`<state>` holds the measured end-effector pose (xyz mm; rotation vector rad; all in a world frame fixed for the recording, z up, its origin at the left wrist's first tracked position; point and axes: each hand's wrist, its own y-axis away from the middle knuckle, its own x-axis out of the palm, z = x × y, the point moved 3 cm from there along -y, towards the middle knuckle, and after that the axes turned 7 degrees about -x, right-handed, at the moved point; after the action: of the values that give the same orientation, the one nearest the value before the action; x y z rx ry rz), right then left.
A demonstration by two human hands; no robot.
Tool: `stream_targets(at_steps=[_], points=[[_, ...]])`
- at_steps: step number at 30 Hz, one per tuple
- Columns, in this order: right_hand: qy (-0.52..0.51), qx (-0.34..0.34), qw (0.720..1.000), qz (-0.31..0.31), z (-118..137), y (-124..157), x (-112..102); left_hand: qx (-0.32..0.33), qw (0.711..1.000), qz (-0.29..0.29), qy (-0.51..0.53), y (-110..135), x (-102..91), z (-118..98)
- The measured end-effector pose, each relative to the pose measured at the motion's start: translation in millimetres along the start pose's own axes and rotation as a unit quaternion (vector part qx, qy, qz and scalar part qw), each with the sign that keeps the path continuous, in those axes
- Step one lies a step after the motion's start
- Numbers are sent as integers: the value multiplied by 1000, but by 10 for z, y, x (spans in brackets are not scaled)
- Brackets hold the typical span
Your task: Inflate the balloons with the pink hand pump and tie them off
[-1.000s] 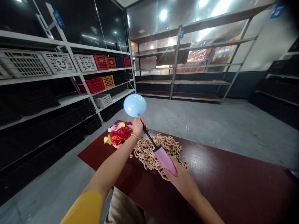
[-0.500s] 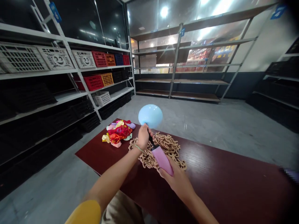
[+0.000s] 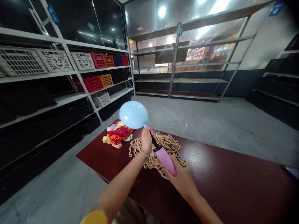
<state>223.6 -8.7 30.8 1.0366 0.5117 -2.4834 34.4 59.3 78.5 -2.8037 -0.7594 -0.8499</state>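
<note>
**Blue Balloon Held on a Hand Pump Above a Storeroom Table**

The left hand (image 3: 146,140) was closed in a fist around the neck of a pale blue balloon (image 3: 133,114), with the fingers curled tight where the neck met the black rod of a pump (image 3: 165,157). The balloon was partly filled and rounded. It stood just above and to the left of that fist, over the far left part of the table. A thin green band (image 3: 144,153) ringed the left wrist.

The right hand (image 3: 181,179) was wrapped around the near end of the pump's pink barrel. The barrel was tilted up and away toward the left hand. Both hands hung over a dark red-brown table (image 3: 233,186).

Under them lay a tangled heap of beige chain (image 3: 169,143). Near the chain, toward the table's far left corner, sat a pile of limp balloons (image 3: 118,135) in red, yellow, pink and green.

A yellow sleeve (image 3: 94,217) showed at the bottom edge. To the left, a white rack (image 3: 35,74) carried crates (image 3: 99,59) in white, red, orange and blue, with dark ones lower down. Grey floor (image 3: 210,124) stretched beyond the table to metal shelving (image 3: 177,81) set against a glass wall that reflected the ceiling lights.
</note>
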Motion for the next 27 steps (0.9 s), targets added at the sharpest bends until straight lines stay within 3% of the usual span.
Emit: stream_targets(at_steps=[3,5,12,15,18,23,27], points=[[1,-3,1000,-3,25,-4,9,-23,1000,-3,-4,73,-69,165],[-2,-14,1000,-6,48,0,26,-36,999,-7,-5,16,-128,136],[-20,-48,999,-5,71,26,35,-16,999,-49,12,-437,-201,-412],[-19,-57,998,-13,70,34,37,-4,999,-49,14,-472,-169,-522],[-14,-45,999,-16,45,35,48,0,999,-45,20,-297,-122,-394],[-13,-31,999,-15,28,20,16,-8,1000,-12,-3,117,-61,36],[-24,-24,999,-10,68,11,-14,-27,1000,1,-5,111,-60,71]])
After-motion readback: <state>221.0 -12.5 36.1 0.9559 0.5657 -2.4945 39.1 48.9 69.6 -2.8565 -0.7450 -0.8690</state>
